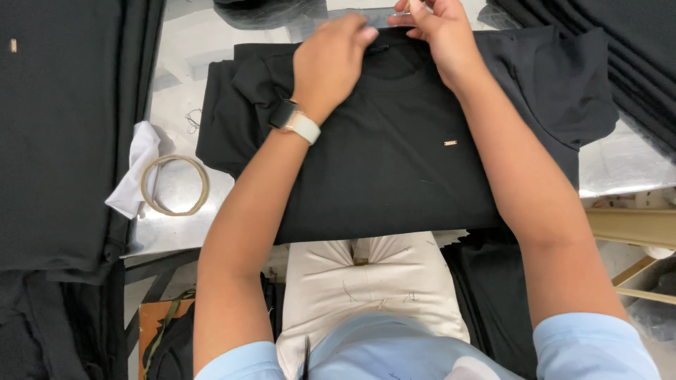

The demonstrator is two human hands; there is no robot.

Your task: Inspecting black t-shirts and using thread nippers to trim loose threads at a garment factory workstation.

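While the black shirt lies flat on the shiny table, both hands meet at its collar by the far edge. Left hand: fingers curled down, pinching the neckline. Right hand: clenched on the collar and a small pale item, too hidden to identify. A watch sits on the left wrist. Left of the shirt: tape roll, white cloth.

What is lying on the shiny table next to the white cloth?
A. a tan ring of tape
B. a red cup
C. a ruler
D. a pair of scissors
A: a tan ring of tape lies flat on the shiny table, touching the white cloth.
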